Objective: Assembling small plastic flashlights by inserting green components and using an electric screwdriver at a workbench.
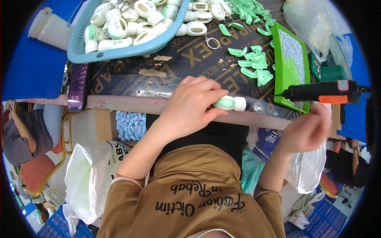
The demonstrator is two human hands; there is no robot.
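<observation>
My left hand (194, 102) is closed around a small white plastic casing with a light-green panel (225, 103), at the table's near edge. Its rounded white end sticks out past my thumb and fingers. To the right, my right hand (307, 129) is smeared by motion, so its fingers are unclear. Just beyond it, a black electric screwdriver with an orange lever (323, 93) lies across the near end of a bright green tray (278, 65). Silvery small parts, apparently screws (293, 49), fill much of that tray. Loose light-green curved plastic pieces (258, 61) lie left of it.
A blue basket (119, 54) heaped with similar white casings stands at the far left, with more casings (196, 28) beside it. A phone (77, 87) lies by the left table edge. Clear plastic bags (317, 22) sit far right. Other people are at both sides.
</observation>
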